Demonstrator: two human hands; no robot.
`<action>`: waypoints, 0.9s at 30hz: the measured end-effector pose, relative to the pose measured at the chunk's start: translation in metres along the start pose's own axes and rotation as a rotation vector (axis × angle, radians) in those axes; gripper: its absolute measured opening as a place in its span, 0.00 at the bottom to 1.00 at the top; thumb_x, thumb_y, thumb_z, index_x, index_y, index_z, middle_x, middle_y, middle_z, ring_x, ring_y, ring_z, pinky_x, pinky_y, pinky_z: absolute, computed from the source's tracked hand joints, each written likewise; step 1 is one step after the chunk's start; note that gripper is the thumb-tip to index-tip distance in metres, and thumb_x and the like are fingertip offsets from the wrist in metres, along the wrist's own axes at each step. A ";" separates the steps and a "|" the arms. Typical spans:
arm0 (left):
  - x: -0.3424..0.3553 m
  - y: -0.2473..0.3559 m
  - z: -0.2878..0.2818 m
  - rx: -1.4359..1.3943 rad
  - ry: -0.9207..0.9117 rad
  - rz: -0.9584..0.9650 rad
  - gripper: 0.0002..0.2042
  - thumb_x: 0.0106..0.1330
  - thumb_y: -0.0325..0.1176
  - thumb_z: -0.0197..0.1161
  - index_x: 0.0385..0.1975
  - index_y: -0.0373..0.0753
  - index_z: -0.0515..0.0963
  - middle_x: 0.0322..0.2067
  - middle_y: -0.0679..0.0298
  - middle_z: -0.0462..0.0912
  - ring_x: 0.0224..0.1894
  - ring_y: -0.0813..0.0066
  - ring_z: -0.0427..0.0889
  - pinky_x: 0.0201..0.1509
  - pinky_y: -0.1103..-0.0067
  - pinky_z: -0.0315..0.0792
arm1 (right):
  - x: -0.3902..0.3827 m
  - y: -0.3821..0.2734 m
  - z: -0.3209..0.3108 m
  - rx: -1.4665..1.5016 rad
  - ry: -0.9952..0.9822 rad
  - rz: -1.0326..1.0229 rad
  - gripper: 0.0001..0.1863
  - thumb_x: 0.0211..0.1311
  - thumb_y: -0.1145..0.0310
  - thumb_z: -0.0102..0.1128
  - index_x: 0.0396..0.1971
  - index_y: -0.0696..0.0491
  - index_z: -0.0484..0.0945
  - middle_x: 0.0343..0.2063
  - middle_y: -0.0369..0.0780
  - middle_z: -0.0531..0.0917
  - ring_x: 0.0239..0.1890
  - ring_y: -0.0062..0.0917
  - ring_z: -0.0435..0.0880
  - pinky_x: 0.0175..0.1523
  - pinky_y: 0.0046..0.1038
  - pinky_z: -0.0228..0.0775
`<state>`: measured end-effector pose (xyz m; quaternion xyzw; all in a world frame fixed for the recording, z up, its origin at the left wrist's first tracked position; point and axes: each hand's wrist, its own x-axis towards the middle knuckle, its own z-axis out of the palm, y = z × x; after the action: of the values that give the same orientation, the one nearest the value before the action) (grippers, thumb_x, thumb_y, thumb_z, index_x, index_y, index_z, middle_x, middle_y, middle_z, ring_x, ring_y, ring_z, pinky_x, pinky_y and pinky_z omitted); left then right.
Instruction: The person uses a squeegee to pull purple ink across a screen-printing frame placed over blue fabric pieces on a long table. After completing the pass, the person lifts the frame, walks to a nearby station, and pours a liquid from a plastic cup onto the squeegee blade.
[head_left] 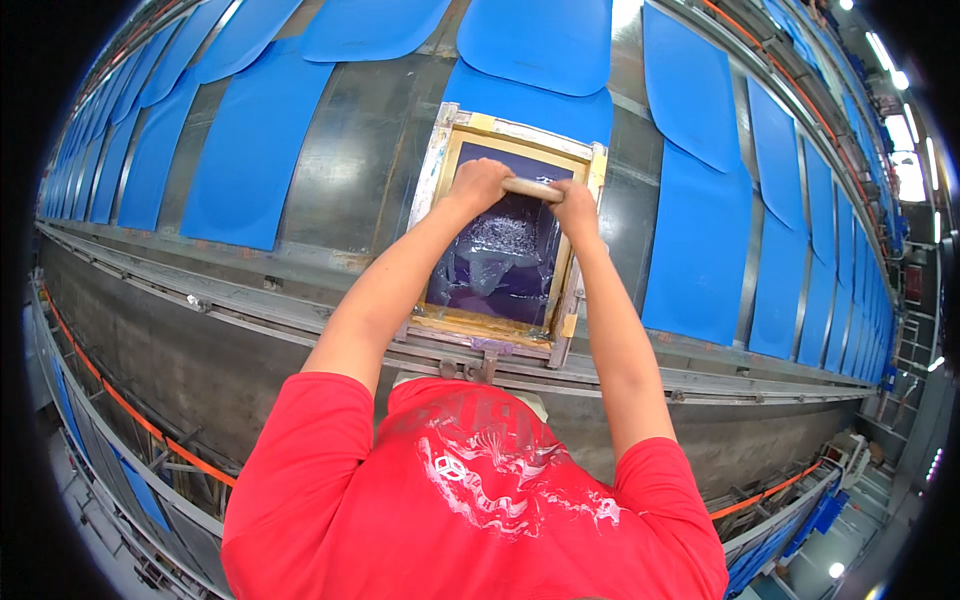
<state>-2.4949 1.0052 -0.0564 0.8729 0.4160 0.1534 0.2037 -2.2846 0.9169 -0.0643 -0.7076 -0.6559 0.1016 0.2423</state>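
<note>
A long, dark grey metal table [352, 165] runs across the picture from left to right, with a straight metal rail [280, 308] along its lower side. Flat, bright blue sheets [245, 155] lie on it at the upper left, upper middle and right, some overlapping. A rectangular frame with worn, whitish outer bars [429, 185] lies near the centre.

The one camera sits on the person's head and looks down. The red shirt [430, 540] is very near, at six o'clock. The left hand [480, 183] and right hand [574, 209] are farther off, toward twelve. The view is so wide that the long table [355, 170] bends from nine to three, with bright lights [880, 50] at two.
</note>
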 end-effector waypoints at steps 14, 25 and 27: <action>-0.168 0.041 0.010 -0.043 -0.008 0.109 0.17 0.49 0.21 0.62 0.41 0.41 0.84 0.43 0.62 0.86 0.48 0.61 0.84 0.49 0.66 0.76 | -0.147 0.016 -0.020 0.823 -0.150 0.560 0.32 0.53 0.55 0.79 0.55 0.55 0.78 0.53 0.43 0.81 0.57 0.35 0.77 0.63 0.38 0.67; -0.204 0.035 0.009 0.033 0.059 0.086 0.26 0.47 0.25 0.68 0.51 0.46 0.81 0.52 0.69 0.82 0.57 0.67 0.77 0.55 0.68 0.73 | -0.091 0.078 -0.010 0.216 0.356 0.434 0.13 0.68 0.61 0.61 0.41 0.56 0.85 0.36 0.45 0.88 0.40 0.35 0.86 0.49 0.35 0.75; -0.218 0.029 -0.007 -0.040 0.133 0.084 0.27 0.47 0.27 0.69 0.53 0.46 0.80 0.53 0.70 0.82 0.58 0.68 0.77 0.55 0.67 0.73 | -0.078 0.038 -0.029 0.215 0.365 0.384 0.15 0.69 0.61 0.61 0.42 0.58 0.85 0.37 0.45 0.88 0.40 0.32 0.86 0.48 0.33 0.75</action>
<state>-2.6109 0.8184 -0.0577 0.8732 0.3887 0.2277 0.1862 -2.2474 0.8341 -0.0711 -0.7957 -0.4407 0.0854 0.4065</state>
